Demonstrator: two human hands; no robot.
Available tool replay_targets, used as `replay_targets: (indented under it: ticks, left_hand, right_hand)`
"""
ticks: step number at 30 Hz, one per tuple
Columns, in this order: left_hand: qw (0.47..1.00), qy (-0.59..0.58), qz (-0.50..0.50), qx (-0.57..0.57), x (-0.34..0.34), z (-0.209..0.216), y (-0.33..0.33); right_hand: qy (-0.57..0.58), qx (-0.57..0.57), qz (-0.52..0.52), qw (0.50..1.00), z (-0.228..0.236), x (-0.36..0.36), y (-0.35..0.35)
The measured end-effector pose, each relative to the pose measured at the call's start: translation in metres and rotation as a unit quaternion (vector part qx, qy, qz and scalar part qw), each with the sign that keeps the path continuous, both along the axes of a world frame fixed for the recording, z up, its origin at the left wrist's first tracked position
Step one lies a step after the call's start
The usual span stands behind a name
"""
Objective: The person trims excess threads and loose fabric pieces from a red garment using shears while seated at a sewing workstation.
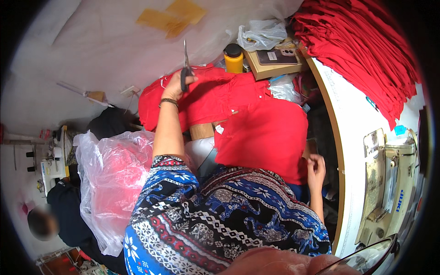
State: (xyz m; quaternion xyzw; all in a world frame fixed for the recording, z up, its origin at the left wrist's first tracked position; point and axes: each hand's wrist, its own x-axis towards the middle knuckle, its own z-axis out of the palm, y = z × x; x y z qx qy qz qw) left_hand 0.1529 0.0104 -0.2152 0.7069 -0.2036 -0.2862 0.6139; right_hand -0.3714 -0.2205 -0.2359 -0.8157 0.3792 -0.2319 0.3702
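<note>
My left hand point(176, 86) is raised on the far side, closed round the black handles of a pair of scissors point(184, 79), blades pointing up and away. Below and behind it, red cloth point(208, 94) lies in a long heap. Another red cloth piece point(266, 137) is spread over my lap, with a small white tag point(219, 129) at its left edge. My right hand point(316, 170) is beside that piece's right edge, its fingers loosely bent and apart, with nothing visible in them.
A white worktable point(337, 91) curves along the right, bearing a stack of red pieces point(362, 50) and a sewing machine point(389, 183). A yellow jar point(233, 59) stands beside a cardboard box point(256, 68) with a phone point(277, 57) on it. Left is a clear plastic bag point(110, 178); a person point(68, 211) sits beyond.
</note>
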Motion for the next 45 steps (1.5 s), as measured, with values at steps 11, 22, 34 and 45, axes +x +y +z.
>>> replay_targets:
  ticks: [11, 22, 34, 45]
  left_hand:
    - [0.933, -0.120, -0.326, -0.093, -0.228, 0.149, -0.103]
    - [0.891, -0.415, -0.139, 0.124, -0.261, 0.042, -0.082]
    - [0.936, -0.277, -0.217, -0.014, -0.171, 0.215, -0.040]
    - [0.875, 0.009, -0.443, 0.195, -0.228, 0.037, 0.008]
  right_hand:
    - [-0.137, 0.202, 0.240, 0.940, 0.107, 0.149, 0.013]
    - [-0.295, 0.150, -0.044, 0.943, 0.160, 0.077, -0.034]
    - [-0.479, 0.120, 0.066, 0.867, 0.180, 0.010, -0.088]
    - [0.306, -0.135, 0.176, 0.926, 0.004, -0.066, 0.034]
